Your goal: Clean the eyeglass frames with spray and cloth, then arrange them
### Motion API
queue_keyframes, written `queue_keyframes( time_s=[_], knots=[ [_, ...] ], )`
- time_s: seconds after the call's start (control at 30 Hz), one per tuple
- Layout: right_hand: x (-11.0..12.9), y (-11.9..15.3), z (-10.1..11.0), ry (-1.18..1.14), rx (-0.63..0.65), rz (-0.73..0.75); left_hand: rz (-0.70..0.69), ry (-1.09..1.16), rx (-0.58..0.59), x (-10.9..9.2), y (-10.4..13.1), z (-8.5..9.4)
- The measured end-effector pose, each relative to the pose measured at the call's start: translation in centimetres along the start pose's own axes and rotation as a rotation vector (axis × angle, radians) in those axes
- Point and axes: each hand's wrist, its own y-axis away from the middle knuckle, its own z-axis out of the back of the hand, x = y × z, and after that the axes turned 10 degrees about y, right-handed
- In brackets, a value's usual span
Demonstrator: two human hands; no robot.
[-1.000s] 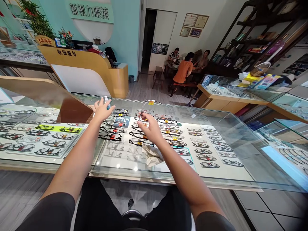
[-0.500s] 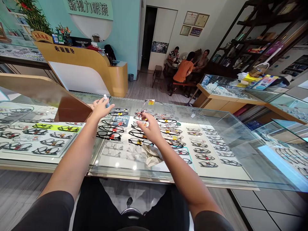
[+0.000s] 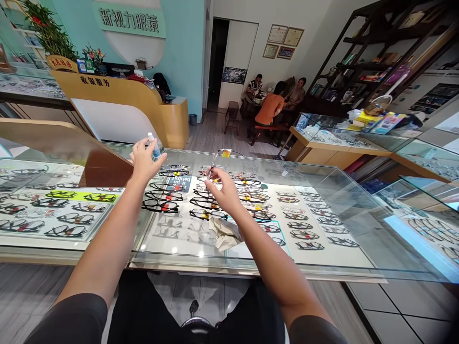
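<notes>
My left hand point(image 3: 144, 160) is closed around a small bottle point(image 3: 156, 151) with a white top and a blue-and-white label, near the counter's far edge. Part of the bottle is hidden by my fingers. My right hand point(image 3: 223, 188) pinches a thin-framed pair of glasses point(image 3: 226, 153) by one side and holds it above the counter. A yellow-orange tag shows on that frame. Below my right wrist, a crumpled beige cloth point(image 3: 224, 233) lies on the glass. Rows of glasses point(image 3: 161, 206) with coloured tags spread beneath and around both hands.
The glass display counter point(image 3: 322, 266) spans the front. A brown curved panel point(image 3: 103, 165) stands beside my left forearm. Beyond are a wooden cashier desk point(image 3: 175, 124), another display case point(image 3: 333, 152), and several people seated at a table, one in an orange top point(image 3: 268, 111).
My left hand has risen slightly with the bottle, which stands higher against the background. The right hand still holds the glasses, now turned a little. The camera view has shifted slightly.
</notes>
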Motion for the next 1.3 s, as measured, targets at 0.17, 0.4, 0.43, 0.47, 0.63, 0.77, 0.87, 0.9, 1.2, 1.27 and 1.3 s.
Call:
queue_keyframes(
  time_s=[0.17,0.4,0.43,0.47,0.63,0.77,0.87,0.9,1.2,1.27,1.3],
  knots=[
    [-0.3,-0.4,0.6,-0.028,-0.047,-0.015,-0.209,0.22,-0.252,-3.8,1.4,0.2],
    [-0.6,-0.8,1.4,-0.076,-0.073,-0.047,-0.217,0.783,-0.185,-8.6,5.4,-2.5],
    [-0.6,-0.8,1.4,-0.088,-0.074,-0.057,-0.183,0.879,-0.123,-9.1,5.8,-3.0],
    [-0.6,-0.8,1.4,-0.104,-0.075,-0.067,-0.135,0.966,-0.052,-9.4,6.2,-3.4],
    [-0.4,-0.9,1.4,-0.217,-0.052,-0.097,0.233,1.307,0.329,-9.7,6.7,-4.6],
    [-0.1,-0.9,1.6,-0.279,-0.025,-0.116,0.449,1.475,0.49,-9.5,6.6,-4.2],
    [0.0,-0.9,1.7,-0.348,0.006,-0.149,0.522,1.563,0.596,-9.6,6.7,-3.5],
    [0.0,-0.9,1.7,-0.38,0.023,-0.161,0.534,1.584,0.639,-9.6,6.8,-3.3],
    [-0.1,-1.0,1.5,-0.645,0.205,-0.187,0.629,1.658,0.827,-9.1,5.7,-2.5],
    [0.1,-0.9,1.6,-0.674,0.26,-0.187,0.598,1.636,0.799,-9.1,5.6,-2.5],
    [0.2,-0.9,1.6,-0.683,0.283,-0.185,0.584,1.621,0.784,-9.2,5.7,-2.5]
  ],
)
